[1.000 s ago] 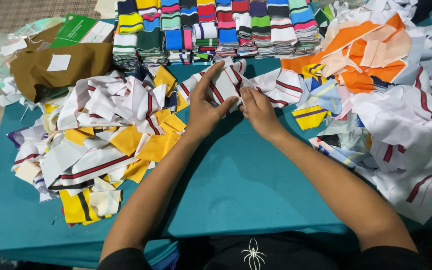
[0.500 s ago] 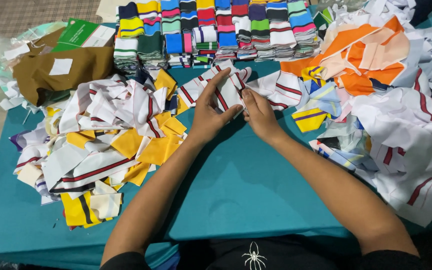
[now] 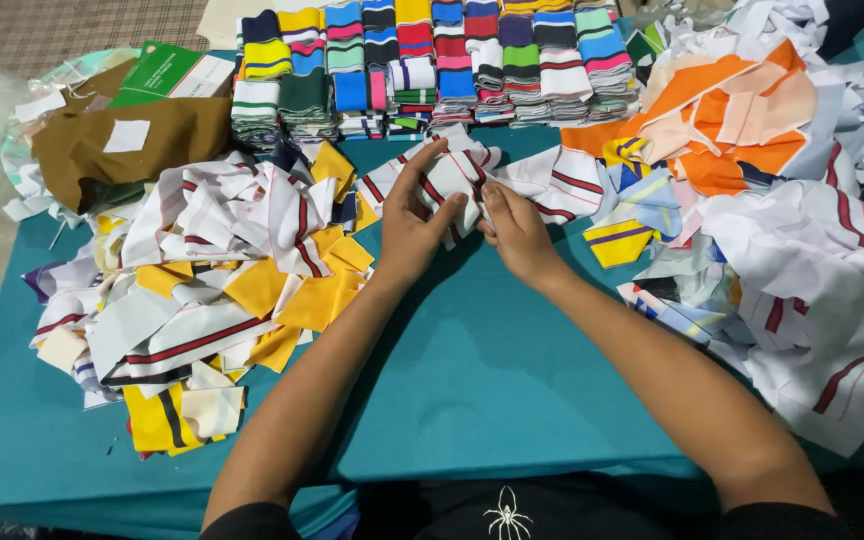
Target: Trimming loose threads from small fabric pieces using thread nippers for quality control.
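Two bare hands meet over one small cloth piece at the far middle of the desk (image 3: 512,400), which is covered in teal fabric. Furthest left lies a brown folded cloth (image 3: 132,140), and beside it a loose heap of white, yellow and red-striped scraps (image 3: 222,270). Next comes the left hand (image 3: 417,225), its grip closed on the white piece with dark red stripes (image 3: 452,180), thumb on the near side and fingers curled over the far edge. Just right of it the right hand (image 3: 517,235) pinches the same piece at its near edge. This piece looks light, limp and ribbed, so it should fold and stretch easily rather than slip; taking it by two opposite edges would likely keep it flat. Behind it stand neat stacks of striped bands (image 3: 432,60). Rightmost spreads a pile of orange and white cuttings (image 3: 782,190).
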